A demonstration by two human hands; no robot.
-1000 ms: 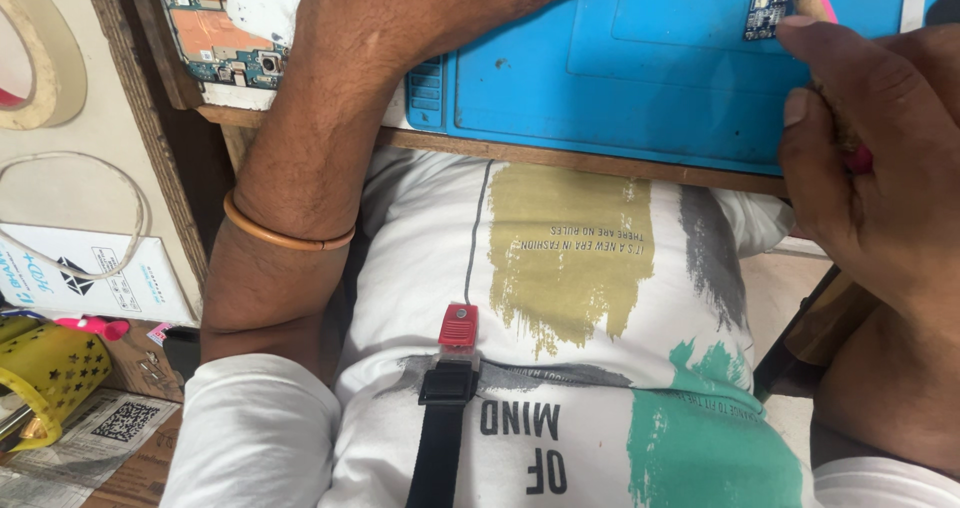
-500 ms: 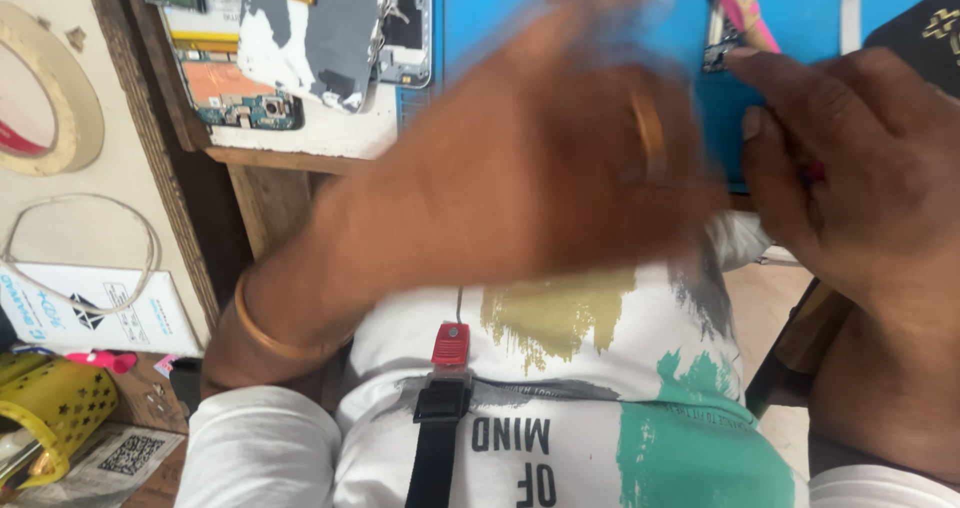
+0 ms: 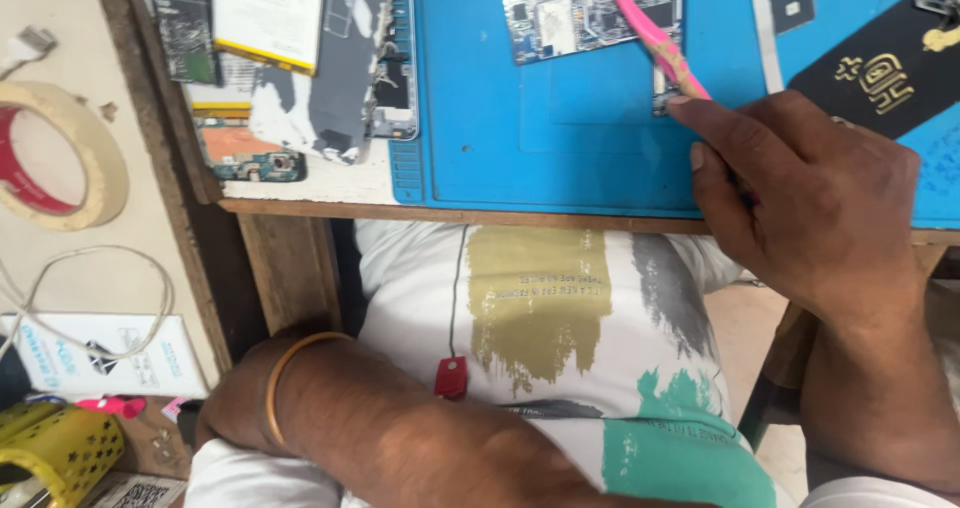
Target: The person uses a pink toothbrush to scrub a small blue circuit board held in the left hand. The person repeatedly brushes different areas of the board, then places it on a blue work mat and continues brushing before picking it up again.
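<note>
One small dark component (image 3: pixel 660 101) sits on the blue work mat (image 3: pixel 540 138), just below the bare circuit board (image 3: pixel 590 8), right under the tips of the pink-handled tweezers (image 3: pixel 655 43). Judgement: near weightless, rigid, brittle at any contacts, and prone to skid or flick away on the mat; best taken by its two opposite edges with the tweezer tips, light pinch, no twist. Board looks thin, stiff, fragile too: take by its edges, keep off the chips. Right hand (image 3: pixel 800 198) is closed around the tweezers, index finger stretched forward along the shank, tip next to the part. Left hand (image 3: pixel 225 413) is down below the bench edge near the lap, mostly hidden behind the forearm; can't tell whether it's open or gripping anything; an orange bangle (image 3: pixel 290 368) rings the wrist. Further out: opened phone chassis (image 3: pixel 345 58) at the mat's left edge, masking tape roll (image 3: pixel 60 158) and white cable (image 3: pixel 90 298) on the side surface, black card (image 3: pixel 880 73) upper right.
</note>
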